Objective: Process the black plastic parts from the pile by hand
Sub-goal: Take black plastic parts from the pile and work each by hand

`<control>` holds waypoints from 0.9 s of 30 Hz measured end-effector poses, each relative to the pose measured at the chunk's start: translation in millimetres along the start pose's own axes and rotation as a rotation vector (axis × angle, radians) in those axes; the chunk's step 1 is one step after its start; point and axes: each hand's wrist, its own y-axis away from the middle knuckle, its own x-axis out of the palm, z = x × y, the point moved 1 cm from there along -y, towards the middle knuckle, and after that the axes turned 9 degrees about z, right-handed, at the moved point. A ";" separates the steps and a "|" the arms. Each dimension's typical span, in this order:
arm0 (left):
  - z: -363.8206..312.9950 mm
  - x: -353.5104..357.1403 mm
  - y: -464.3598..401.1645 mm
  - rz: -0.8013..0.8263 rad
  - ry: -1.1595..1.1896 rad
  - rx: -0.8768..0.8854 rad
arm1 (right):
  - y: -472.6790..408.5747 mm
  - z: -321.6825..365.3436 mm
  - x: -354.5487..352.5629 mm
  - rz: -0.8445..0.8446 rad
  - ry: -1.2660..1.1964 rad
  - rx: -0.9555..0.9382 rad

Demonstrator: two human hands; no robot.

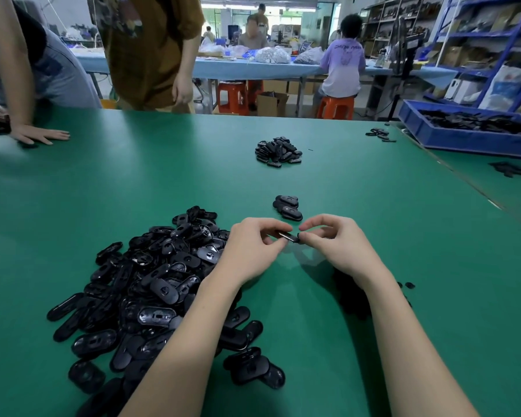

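Observation:
A large pile of black oval plastic parts [151, 284] spreads over the green table [373, 296] at my lower left. Just above the table, in the middle, both hands hold one black plastic part [288, 237] edge-on between them. My left hand [253, 251] pinches its left end with thumb and fingers. My right hand [340, 245] pinches its right end with thumb and forefinger. A few parts [288, 207] lie stacked just beyond my hands. My forearms hide part of the pile and some dark bits under my right wrist.
A second small heap of parts [278, 152] lies farther out. A blue bin [463, 139] of black parts stands at the far right edge, with loose parts [381, 135] beside it. Another person's hand [39, 135] rests on the table at far left; people stand behind.

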 end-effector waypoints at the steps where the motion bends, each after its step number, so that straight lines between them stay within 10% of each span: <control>1: -0.4 -0.6 0.3 0.008 0.009 -0.004 | 0.2 -0.1 -0.4 0.011 -0.013 0.002; 27: -0.7 1.4 -1.5 0.050 0.256 -0.041 | 5.7 6.1 -2.2 0.074 -0.256 0.079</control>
